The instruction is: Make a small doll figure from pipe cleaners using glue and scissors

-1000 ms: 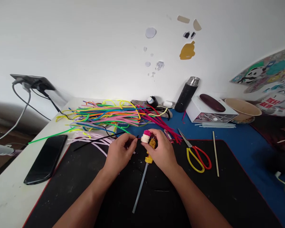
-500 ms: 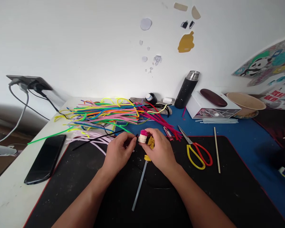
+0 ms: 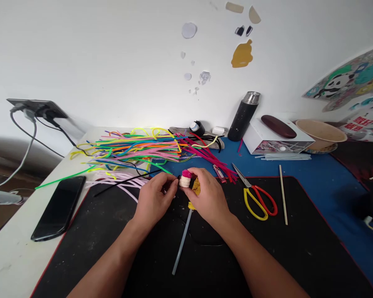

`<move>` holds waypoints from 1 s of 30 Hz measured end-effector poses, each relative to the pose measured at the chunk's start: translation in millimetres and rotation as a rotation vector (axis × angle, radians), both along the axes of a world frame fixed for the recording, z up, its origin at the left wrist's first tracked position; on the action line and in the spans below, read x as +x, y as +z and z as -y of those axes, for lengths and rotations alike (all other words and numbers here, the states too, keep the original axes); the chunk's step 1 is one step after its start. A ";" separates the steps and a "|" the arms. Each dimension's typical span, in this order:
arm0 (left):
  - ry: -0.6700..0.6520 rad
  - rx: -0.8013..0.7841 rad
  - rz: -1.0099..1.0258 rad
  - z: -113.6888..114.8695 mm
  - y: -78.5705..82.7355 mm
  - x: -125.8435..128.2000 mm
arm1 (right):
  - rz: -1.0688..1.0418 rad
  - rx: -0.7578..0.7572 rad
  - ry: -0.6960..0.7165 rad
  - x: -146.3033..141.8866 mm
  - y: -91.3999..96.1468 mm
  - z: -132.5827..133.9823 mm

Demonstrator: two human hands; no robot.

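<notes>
Between the thumb and fingers of my right hand (image 3: 209, 194) is a small wound pipe-cleaner piece (image 3: 184, 181), cream below and magenta on top. My left hand (image 3: 157, 196) is closed in a pinch just left of it. A dark tip shows at its fingertips, and a black pipe cleaner (image 3: 127, 181) runs out behind that hand to the left. Partly hidden by my right hand lies a yellow tool (image 3: 196, 188), which looks like a glue gun. A translucent glue stick (image 3: 182, 244) sticks out of it toward me.
Multicoloured pipe cleaners (image 3: 136, 147) spread across the back left. Scissors (image 3: 257, 198) and a wooden stick (image 3: 283, 194) lie right on the black mat (image 3: 112, 256). A phone (image 3: 59, 209) is at left. Behind stand a black flask (image 3: 244, 116), white box (image 3: 256, 136) and bowl (image 3: 321, 130).
The view has shifted very slightly. Both hands keep nearly the same pose, and the cream and magenta piece stays in my right hand, turned a little.
</notes>
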State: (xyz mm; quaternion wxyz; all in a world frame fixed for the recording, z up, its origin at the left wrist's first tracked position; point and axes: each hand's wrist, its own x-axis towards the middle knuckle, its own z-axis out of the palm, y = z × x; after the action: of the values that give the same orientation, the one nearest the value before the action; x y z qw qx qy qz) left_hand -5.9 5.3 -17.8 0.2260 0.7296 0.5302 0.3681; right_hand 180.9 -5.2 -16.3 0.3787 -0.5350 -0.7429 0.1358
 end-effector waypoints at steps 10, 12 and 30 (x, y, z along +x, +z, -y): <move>-0.030 0.099 -0.089 1.7 2.0 -0.6 | 0.024 0.008 0.010 -0.5 0.0 -0.2; -0.037 0.108 -0.113 1.6 1.4 -1.3 | 0.028 0.006 0.010 -0.6 0.4 0.6; -0.042 0.310 -0.323 2.0 0.5 -1.4 | 0.049 -0.012 0.012 -1.0 -0.3 1.2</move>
State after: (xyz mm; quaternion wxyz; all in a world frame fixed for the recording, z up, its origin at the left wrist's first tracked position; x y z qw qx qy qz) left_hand -7.3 3.3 -17.3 0.0309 0.8161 0.4810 0.3189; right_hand 180.0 -6.4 -16.6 0.3565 -0.5359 -0.7543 0.1292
